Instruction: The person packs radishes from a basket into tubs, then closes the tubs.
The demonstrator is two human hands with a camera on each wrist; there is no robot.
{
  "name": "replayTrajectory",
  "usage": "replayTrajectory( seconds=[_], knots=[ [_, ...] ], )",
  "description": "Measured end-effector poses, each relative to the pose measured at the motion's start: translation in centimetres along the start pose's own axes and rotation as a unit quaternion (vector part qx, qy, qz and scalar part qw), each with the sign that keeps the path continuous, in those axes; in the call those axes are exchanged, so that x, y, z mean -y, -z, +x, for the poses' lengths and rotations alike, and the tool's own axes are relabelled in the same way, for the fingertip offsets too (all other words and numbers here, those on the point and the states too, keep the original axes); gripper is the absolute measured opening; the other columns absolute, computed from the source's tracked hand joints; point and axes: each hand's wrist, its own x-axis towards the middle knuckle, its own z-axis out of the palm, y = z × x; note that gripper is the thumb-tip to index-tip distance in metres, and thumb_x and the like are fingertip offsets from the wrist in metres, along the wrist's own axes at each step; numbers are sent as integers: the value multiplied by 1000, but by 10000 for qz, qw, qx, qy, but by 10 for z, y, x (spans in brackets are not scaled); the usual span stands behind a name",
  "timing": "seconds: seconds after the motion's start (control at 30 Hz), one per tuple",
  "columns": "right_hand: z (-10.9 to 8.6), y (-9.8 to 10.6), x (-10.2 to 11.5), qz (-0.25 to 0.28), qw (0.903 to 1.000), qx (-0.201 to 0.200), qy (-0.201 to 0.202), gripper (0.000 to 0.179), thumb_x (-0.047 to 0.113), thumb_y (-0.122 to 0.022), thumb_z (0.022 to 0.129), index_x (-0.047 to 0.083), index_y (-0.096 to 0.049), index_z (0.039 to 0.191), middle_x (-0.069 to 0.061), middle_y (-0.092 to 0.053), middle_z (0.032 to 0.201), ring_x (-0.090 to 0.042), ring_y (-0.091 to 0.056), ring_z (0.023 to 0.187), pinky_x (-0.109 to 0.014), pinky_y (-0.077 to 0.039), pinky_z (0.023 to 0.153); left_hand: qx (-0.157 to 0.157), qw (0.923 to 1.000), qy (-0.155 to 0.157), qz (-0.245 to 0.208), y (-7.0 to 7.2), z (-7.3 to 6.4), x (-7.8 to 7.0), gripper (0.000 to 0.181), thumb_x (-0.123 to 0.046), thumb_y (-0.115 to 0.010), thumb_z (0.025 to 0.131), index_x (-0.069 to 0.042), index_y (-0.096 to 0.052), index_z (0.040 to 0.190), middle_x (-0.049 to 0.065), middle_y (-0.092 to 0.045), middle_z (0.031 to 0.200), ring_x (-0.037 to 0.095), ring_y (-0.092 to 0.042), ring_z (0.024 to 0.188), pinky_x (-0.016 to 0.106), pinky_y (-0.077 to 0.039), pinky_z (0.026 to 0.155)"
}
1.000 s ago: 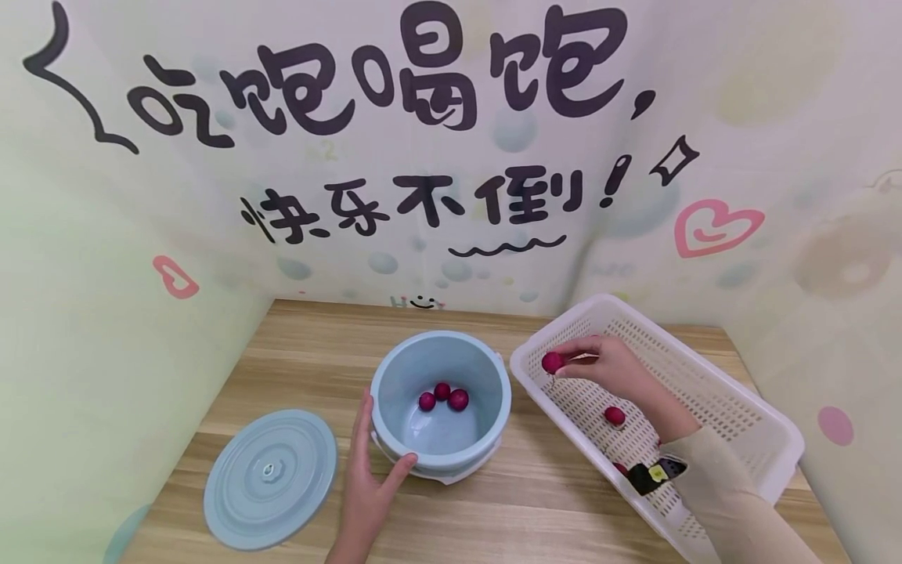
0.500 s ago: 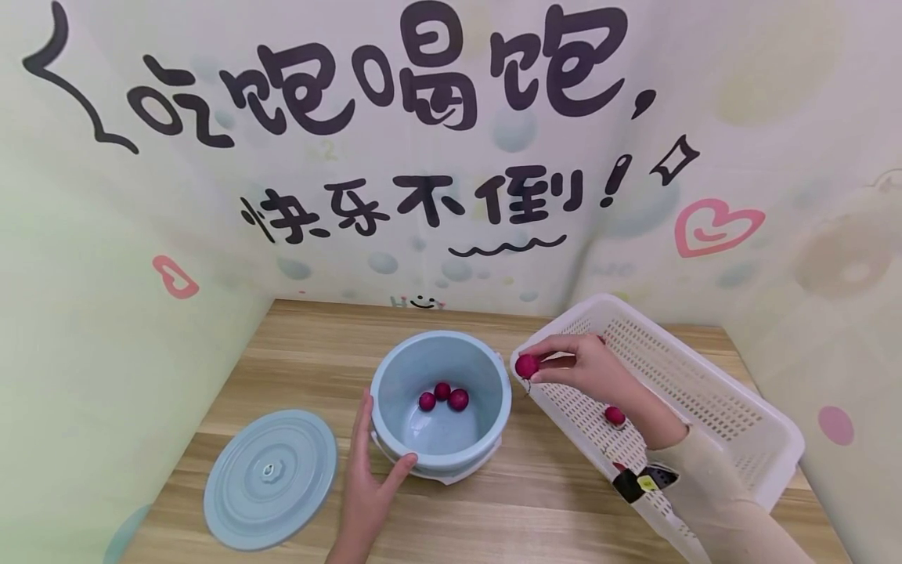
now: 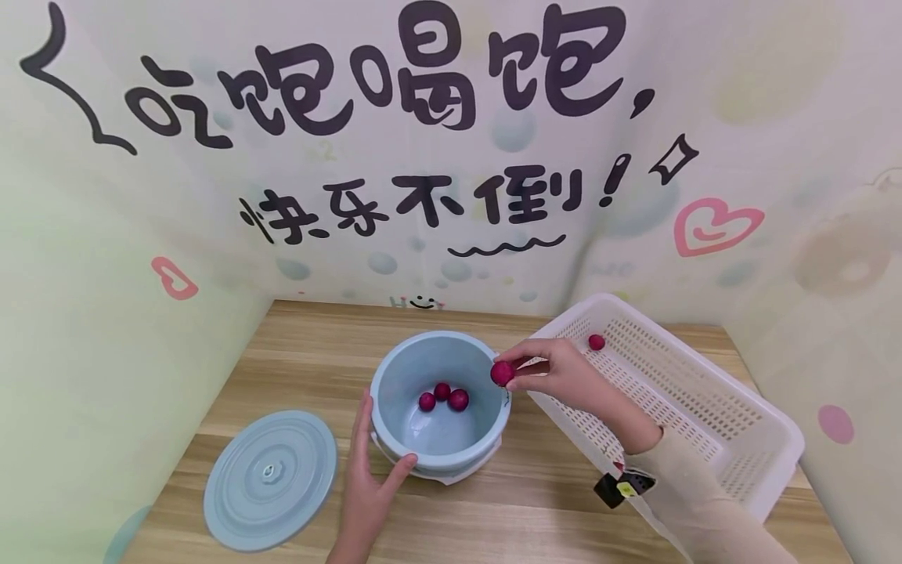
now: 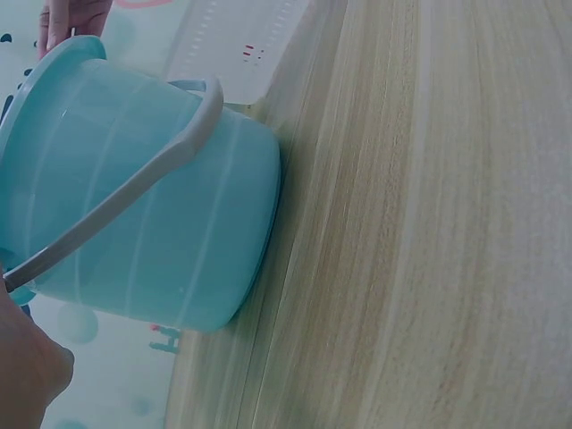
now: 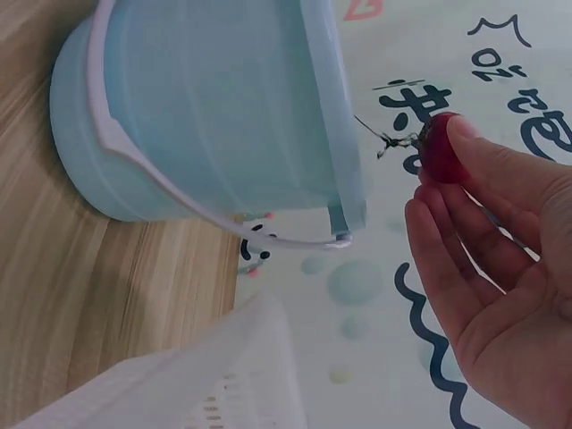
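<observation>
My right hand (image 3: 557,376) pinches a red radish (image 3: 503,374) at the right rim of a light blue bucket (image 3: 440,462). In the right wrist view, wiry stem bits hang from the radish (image 5: 444,149), which is level with the bucket's mouth. Three radishes (image 3: 441,391) lie together on the bucket's floor. My left hand (image 3: 368,486) rests against the bucket's left side, thumb and fingers stretched apart at the rim. A pale handle (image 4: 161,165) hangs down the bucket's outside.
A white perforated basket (image 3: 764,407) stands to the right, one radish (image 3: 597,342) visible at its far end; my forearm covers part of it. The blue lid (image 3: 271,501) lies on the wooden table (image 3: 535,517) at the left. Printed cloth walls enclose the table.
My right hand has carried the radish left, from over the basket to the bucket's right rim. The left hand and bucket have stayed put.
</observation>
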Motion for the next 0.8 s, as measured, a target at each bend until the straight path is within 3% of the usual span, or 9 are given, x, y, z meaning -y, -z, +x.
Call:
replayTrajectory(
  seconds=[0.17, 0.43, 0.67, 0.8],
  knots=[
    [3, -7, 2, 29, 9999, 0, 104, 35, 6, -78, 84, 0, -70, 118, -15, -73, 112, -23, -69, 101, -27, -61, 86, 3, 10000, 41, 18, 0, 0, 0, 96, -20, -79, 85, -32, -19, 160, -11, -15, 167, 1, -14, 153, 1, -15, 114],
    [6, -13, -1, 19, 10000, -17, 91, 38, 5, -77, 84, -2, -68, 120, -16, -73, 112, -25, -69, 100, -28, -62, 86, 23, 9999, 170, 17, -1, 0, 0, 96, -22, -79, 86, -34, -19, 159, -12, -15, 167, 3, -14, 153, 1, -14, 114],
    [5, -14, -2, 72, 9999, -42, 84, 35, 5, -76, 85, -2, -69, 118, -19, -72, 114, -24, -69, 99, -28, -61, 87, -39, 10000, 22, 18, -1, -1, 1, 96, -19, -79, 85, -33, -19, 159, -5, -17, 168, 1, -14, 153, 2, -14, 115],
    [4, -13, -4, 93, 9999, -89, 77, 31, 5, -74, 87, -2, -69, 117, -22, -71, 116, -23, -70, 99, -27, -61, 87, -65, 10000, -69, 1, -1, -1, 1, 96, -16, -79, 85, -31, -20, 159, -7, -17, 168, 1, -15, 153, 2, -14, 115]
  ],
)
